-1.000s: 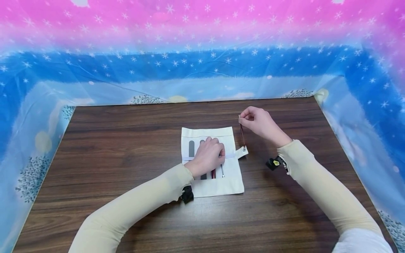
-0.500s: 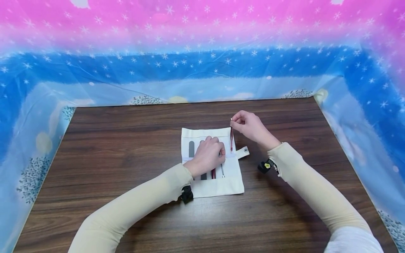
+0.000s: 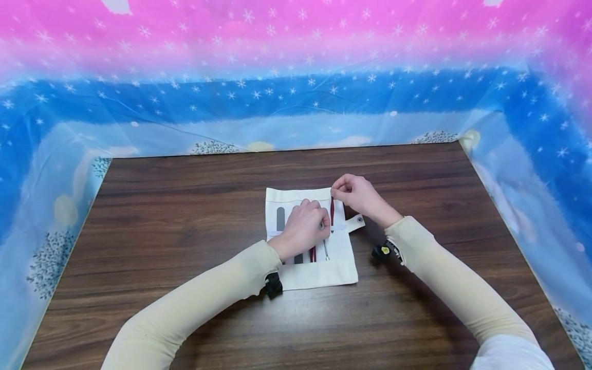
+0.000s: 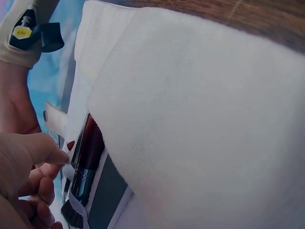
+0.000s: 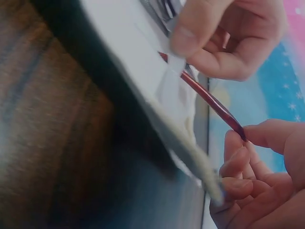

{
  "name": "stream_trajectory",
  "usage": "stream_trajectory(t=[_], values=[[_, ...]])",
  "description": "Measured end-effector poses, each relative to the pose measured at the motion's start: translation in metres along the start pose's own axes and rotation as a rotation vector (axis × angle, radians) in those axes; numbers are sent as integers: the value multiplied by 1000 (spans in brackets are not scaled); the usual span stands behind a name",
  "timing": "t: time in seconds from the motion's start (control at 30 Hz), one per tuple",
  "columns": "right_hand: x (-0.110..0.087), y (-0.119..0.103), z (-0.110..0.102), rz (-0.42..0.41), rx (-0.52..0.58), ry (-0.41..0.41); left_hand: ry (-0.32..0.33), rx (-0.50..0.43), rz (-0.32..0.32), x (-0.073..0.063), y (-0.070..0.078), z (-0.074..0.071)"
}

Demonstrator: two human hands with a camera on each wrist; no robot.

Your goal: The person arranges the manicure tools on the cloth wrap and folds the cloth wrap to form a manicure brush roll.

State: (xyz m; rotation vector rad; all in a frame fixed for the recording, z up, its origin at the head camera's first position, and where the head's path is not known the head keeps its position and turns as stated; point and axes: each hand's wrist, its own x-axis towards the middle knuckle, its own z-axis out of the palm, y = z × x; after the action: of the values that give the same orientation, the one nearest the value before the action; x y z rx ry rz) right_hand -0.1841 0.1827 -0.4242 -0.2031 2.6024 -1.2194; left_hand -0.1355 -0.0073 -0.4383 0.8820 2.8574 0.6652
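Holding a slender dark-red tool (image 3: 332,210) at one o'clock on an open white cloth pouch (image 3: 324,275), spread on a dark wood-grain table (image 3: 185,205). Clamped at the far end by the thumb and fingertips of the right hand (image 3: 363,198), with the tip aimed toward six o'clock, probably to leave the shaft free. Passed, in the right wrist view, seemingly beneath a white elastic band (image 3: 339,226). Pinched there between thumb and forefinger of the left hand (image 3: 302,228), over mid-pouch, likely to raise a gap for the shaft. Showing also a flat grey tool (image 3: 280,218) at ten o'clock and a thin metal tool (image 3: 326,252) at four, apparently lined up to sit separately. Catching, in the left wrist view, a black-bristled brush (image 4: 85,174) under the band, presumably against rolling. Left unfastened at three o'clock, with a snap tab (image 3: 355,223) jutting out, perhaps for lying flat.
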Motion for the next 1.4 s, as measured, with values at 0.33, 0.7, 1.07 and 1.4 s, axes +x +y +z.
stream_trajectory(t=[0.33,0.7,1.07,1.4], values=[[-6,12,8,-9,-63,-76,4,3,-5,-1,0,1],[-8,18,13,-78,-99,-160,1,3,-9,-1,-1,2],[-10,14,15,-62,-213,-193,7,2,-7,0,-2,4],[-12,15,16,-55,-215,-155,-6,-3,-13,0,-2,5]])
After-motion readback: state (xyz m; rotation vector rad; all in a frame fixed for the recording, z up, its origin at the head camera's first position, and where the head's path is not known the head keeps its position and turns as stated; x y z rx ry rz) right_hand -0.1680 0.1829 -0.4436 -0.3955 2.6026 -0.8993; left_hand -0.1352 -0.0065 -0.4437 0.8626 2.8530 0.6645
